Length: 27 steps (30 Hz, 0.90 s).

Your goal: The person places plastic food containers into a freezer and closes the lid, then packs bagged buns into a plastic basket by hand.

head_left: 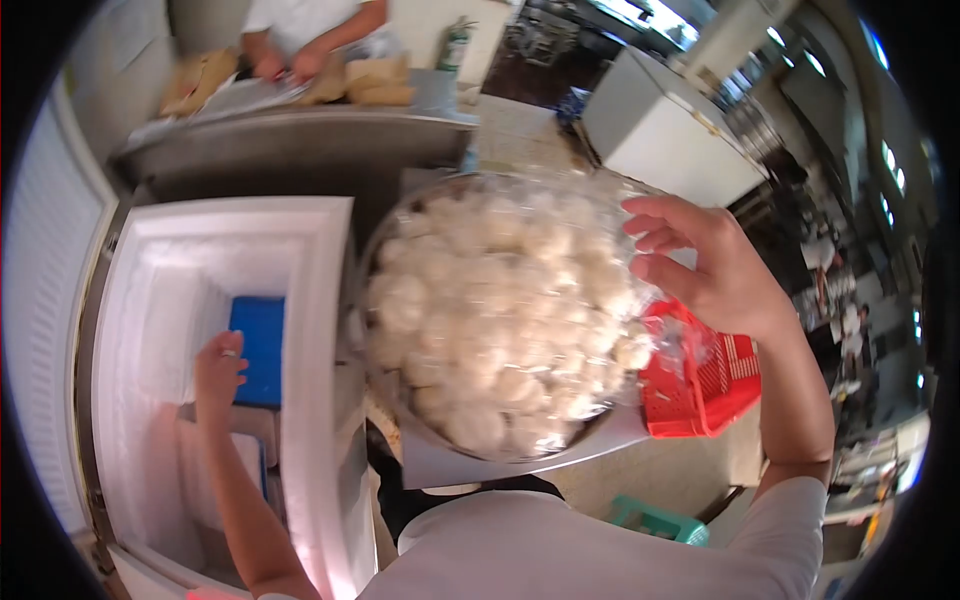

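A large round tray (pixel 500 310) holds many pale, round, lumpy pieces under clear plastic film. My right hand (pixel 690 250) is at the tray's right edge beside the film, fingers curled and apart, with nothing visible in them. Inside the open white chest (pixel 325 300) at the left, my left hand (pixel 220 365) hangs with bent fingers near a blue flat item (pixel 258 350). Whether it holds anything is too small to make out. Pale blocks or packs (pixel 215 460) lie lower in the chest.
Right of the tray sits a red plastic basket (pixel 700 385) with clear plastic in it. A green stool (pixel 660 522) stands on the floor. Across a metal counter (pixel 300 130), another person (pixel 315 30) works with both hands. A white freezer (pixel 665 125) stands at the back.
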Each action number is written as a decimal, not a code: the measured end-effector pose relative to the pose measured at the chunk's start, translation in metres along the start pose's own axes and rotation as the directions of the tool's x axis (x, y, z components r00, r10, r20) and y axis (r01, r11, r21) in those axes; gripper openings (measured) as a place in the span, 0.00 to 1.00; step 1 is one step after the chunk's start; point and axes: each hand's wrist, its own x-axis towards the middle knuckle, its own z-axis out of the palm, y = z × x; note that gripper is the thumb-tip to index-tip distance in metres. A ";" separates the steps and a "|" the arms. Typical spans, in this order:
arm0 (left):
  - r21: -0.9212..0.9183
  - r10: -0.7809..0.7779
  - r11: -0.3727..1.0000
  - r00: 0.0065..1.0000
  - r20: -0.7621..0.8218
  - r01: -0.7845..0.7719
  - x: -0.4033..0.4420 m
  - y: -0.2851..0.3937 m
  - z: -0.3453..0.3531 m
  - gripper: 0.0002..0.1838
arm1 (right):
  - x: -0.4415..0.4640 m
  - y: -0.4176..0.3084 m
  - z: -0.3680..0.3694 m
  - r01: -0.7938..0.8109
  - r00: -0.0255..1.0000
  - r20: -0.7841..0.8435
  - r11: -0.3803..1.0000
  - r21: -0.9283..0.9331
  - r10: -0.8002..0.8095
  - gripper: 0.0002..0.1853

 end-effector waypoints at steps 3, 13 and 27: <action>-0.087 0.165 0.981 0.984 -0.073 -0.171 -0.093 0.117 0.054 0.19 | -0.067 0.064 -0.051 -0.012 0.993 -0.120 0.999 0.029 0.016 0.24; -0.409 0.501 0.858 0.678 0.538 -0.310 -0.304 0.292 0.315 0.22 | -0.242 0.229 -0.159 -0.265 0.917 -0.240 0.937 0.229 0.318 0.24; -0.303 0.378 0.925 0.643 0.666 -0.229 -0.308 0.352 0.611 0.36 | -0.247 0.462 -0.159 -0.498 0.790 -0.340 0.858 0.127 0.510 0.30</action>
